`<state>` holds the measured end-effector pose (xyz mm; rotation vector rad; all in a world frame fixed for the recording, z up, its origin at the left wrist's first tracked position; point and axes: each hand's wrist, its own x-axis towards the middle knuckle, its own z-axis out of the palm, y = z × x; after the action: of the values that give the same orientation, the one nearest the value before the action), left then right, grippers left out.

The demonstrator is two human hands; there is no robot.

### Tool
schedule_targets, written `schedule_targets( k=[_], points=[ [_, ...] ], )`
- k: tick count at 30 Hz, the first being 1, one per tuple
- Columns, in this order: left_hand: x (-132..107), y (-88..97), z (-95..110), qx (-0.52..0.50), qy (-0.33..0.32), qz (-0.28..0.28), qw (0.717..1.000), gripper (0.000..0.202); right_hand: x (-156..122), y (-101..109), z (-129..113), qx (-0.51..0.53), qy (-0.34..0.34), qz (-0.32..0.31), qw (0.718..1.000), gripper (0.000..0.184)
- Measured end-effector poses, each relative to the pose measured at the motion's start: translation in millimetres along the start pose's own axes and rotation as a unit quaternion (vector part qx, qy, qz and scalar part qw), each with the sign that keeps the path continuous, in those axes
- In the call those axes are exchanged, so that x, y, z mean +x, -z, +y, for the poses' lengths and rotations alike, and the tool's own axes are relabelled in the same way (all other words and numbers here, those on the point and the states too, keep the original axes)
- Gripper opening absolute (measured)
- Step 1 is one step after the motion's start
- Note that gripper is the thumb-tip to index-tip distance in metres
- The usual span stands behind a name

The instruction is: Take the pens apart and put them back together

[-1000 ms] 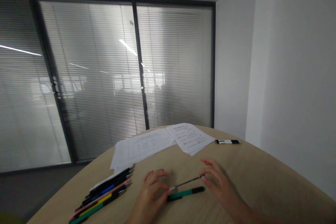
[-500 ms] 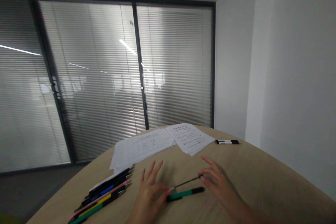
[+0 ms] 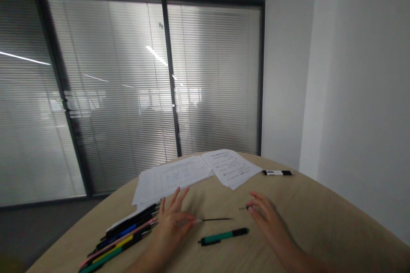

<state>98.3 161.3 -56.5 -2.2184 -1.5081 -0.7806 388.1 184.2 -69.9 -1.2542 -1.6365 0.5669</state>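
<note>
My left hand [image 3: 173, 228] pinches the whitish end of a thin dark pen refill [image 3: 216, 219] between thumb and index finger, with the other fingers spread. The refill points right, its far end free. My right hand [image 3: 264, 213] is closed at the fingertips on a small dark piece [image 3: 247, 208] with a thin tip sticking out to the left; its exact kind is too small to make out. On the table below the refill lies a green and black pen [image 3: 223, 236], apart from both hands.
Left of my left hand several pens [image 3: 121, 239] lie side by side in black, blue, pink, yellow and green. Printed sheets [image 3: 174, 179] cover the far part of the round wooden table [image 3: 307, 222]. A white and black pen [image 3: 278, 172] lies at the far right.
My left hand has drawn the refill to the left, away from my right hand. Between them a gap has opened, and the small piece shows in my right fingers. The green pen lies fully uncovered.
</note>
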Motion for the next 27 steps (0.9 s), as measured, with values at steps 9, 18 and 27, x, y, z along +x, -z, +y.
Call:
schedule_targets(
  k=[9, 18, 27],
  points=[
    [-10.0, -20.3, -17.4, -0.005, 0.008, -0.033, 0.999, 0.006, 2.7, -0.9, 4.1, 0.031, -0.014, -0.014, 0.999, 0.022],
    [-1.9, 6.6, 4.6, 0.019, -0.073, -0.001, 0.997, 0.026, -3.0, 0.1, -1.7, -0.016, 0.049, -0.048, 0.998, 0.020],
    [-4.4, 16.4, 56.6, -0.057, -0.156, 0.004, 0.986, 0.039, -23.3, 7.9, -22.3, -0.092, 0.242, -0.090, 0.962, 0.015]
  ],
)
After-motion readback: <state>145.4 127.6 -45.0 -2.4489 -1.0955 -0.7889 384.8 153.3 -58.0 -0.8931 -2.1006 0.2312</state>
